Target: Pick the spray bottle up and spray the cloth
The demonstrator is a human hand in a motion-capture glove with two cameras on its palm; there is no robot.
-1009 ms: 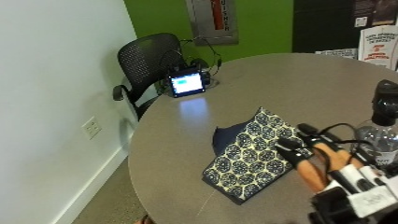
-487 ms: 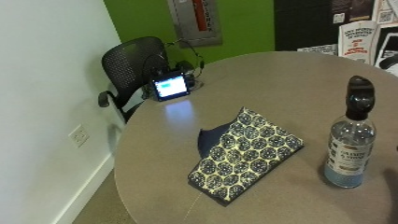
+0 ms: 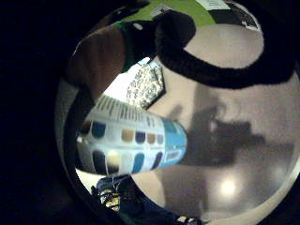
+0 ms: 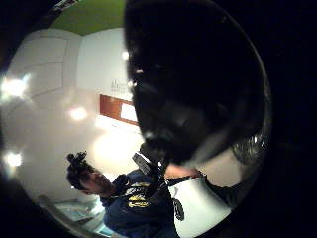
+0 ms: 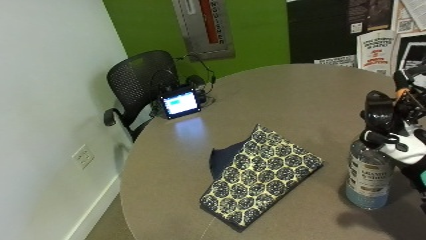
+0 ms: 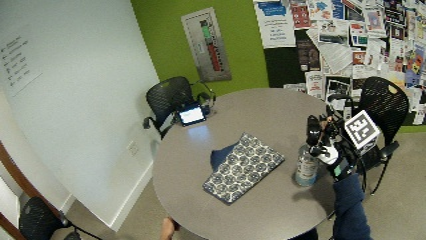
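A clear spray bottle (image 5: 368, 175) with a black spray head (image 5: 381, 116) and a printed label stands upright on the round grey table (image 5: 293, 95), near its right side. My gloved right hand (image 5: 407, 131) is at the bottle's neck and head, fingers curled round it. In the little finger side palm view the bottle's label (image 3: 133, 140) fills the near field, with a curled black finger (image 3: 206, 70) above it. The folded patterned cloth (image 5: 263, 175) lies flat in the middle of the table, left of the bottle, also seen as the cloth (image 3: 146, 86) beyond the bottle.
A small lit screen (image 5: 180, 104) stands at the table's far left edge, in front of a black mesh chair (image 5: 138, 80). Another black chair (image 6: 383, 102) stands behind my arm at the right. The white wall (image 5: 46, 100) is close on the left.
The outside camera has shifted. Half a second ago the bottle stood alone; my hand has since come in from the right and closed round its neck and head.
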